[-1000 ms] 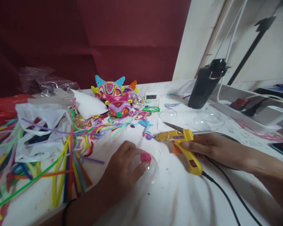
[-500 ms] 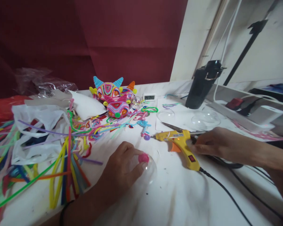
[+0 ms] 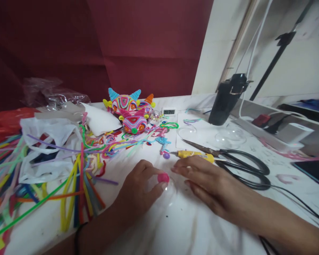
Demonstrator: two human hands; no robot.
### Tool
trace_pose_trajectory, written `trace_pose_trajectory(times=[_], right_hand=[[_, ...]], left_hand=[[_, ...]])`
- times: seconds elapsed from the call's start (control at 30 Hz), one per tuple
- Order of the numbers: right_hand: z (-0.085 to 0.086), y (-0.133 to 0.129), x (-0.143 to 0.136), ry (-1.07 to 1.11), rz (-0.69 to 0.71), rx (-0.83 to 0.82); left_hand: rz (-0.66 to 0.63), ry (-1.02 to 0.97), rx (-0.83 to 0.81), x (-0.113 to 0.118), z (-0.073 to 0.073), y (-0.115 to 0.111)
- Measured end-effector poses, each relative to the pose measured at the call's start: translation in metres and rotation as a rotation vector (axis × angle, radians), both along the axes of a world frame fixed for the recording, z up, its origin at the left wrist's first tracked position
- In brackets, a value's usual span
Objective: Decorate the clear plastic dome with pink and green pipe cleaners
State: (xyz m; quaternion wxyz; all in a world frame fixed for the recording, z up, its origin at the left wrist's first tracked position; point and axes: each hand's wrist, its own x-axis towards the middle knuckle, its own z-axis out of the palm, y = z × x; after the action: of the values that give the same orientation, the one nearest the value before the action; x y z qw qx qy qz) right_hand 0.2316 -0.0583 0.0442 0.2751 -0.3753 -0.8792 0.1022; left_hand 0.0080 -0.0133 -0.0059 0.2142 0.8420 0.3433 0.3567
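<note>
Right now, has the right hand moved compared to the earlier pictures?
Yes. Against the purple ball on the table, the right hand has moved left, its fingertips now close to the pink ball.

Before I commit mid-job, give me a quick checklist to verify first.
1. Pink piece pinched in left hand: ok.
2. Right hand free of tools: ok.
3. Scissors lying on the table: ok.
4. Glue gun tip well away from purple bead: not ok, bead close by.
5. Glue gun's power switch: cannot tell, hidden.
</note>
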Motion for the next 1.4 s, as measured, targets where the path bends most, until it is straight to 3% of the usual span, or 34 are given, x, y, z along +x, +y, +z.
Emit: trace_pose_trajectory(times=[0.2,0.57,0.77,0.9,1.07,1.4], right_hand=[[-0.015,0.004,-0.017,-0.155,0.027,0.042],[-0.021,0.002,-0.022,-0.251,0.0,0.086],[-0.025,0.003,-0.019,-0.303,-0.003,0.139],[-0.026,0.003,-0.019,-0.318,-0.013,0.139],[-0.023,0.002,-0.02,-0.341,-0.018,0.152],[-0.026,0.001,-0.021,-0.288,0.006,0.089]], left_hand=[[-0.005,-0.02,-0.02,0.0,0.0,-0.001],[0.092,-0.07,-0.107,0.002,0.001,-0.003],[0.034,-0.124,-0.208,0.0,0.005,0.0],[0.072,-0.14,-0.076,0.0,0.007,0.003],[-0.063,-0.163,0.104,-0.002,0.008,0.004],[-0.084,-0.097,0.187,-0.002,0.009,0.002]])
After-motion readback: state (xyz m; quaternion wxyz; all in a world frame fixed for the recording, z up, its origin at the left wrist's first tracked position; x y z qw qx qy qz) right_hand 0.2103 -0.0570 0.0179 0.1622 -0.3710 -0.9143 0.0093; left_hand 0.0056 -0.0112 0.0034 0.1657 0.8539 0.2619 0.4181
